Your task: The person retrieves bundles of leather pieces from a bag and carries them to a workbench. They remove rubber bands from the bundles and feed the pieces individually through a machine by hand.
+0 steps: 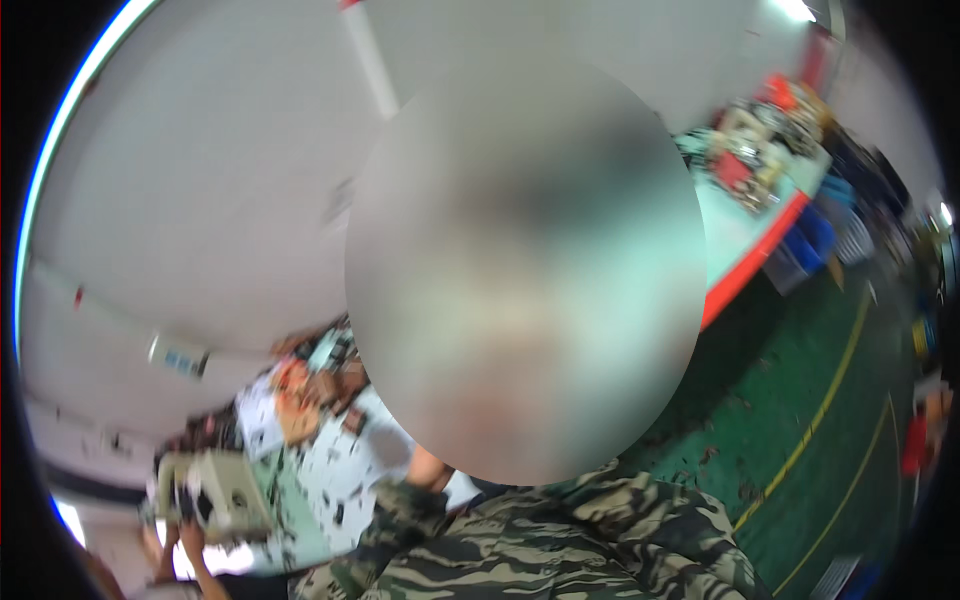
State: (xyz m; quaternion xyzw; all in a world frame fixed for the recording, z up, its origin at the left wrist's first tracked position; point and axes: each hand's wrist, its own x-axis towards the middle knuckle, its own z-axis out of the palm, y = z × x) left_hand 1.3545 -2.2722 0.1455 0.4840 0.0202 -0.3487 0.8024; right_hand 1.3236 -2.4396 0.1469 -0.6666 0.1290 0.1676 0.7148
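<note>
A large blurred oval covers the middle of the head view and hides both of my hands. My left forearm [428, 469], bare below a camouflage sleeve [405, 510], runs up into that blur. Neither the fingers nor anything they may hold can be made out. My right hand does not show outside the blur; only camouflage cloth [640, 510] is seen on that side. Left of the blur, a white and pale green tabletop [345, 470] carries many small dark scraps, beside a jumbled heap of brown and orange pieces [320, 388].
A beige machine [235, 490] stands at the lower left, with another person's hand [190, 535] by it. At the upper right, a red-edged table [745, 215] bears a mixed pile [755, 145]. Blue bins [808, 240] sit below. Yellow lines cross the littered green floor [800, 390].
</note>
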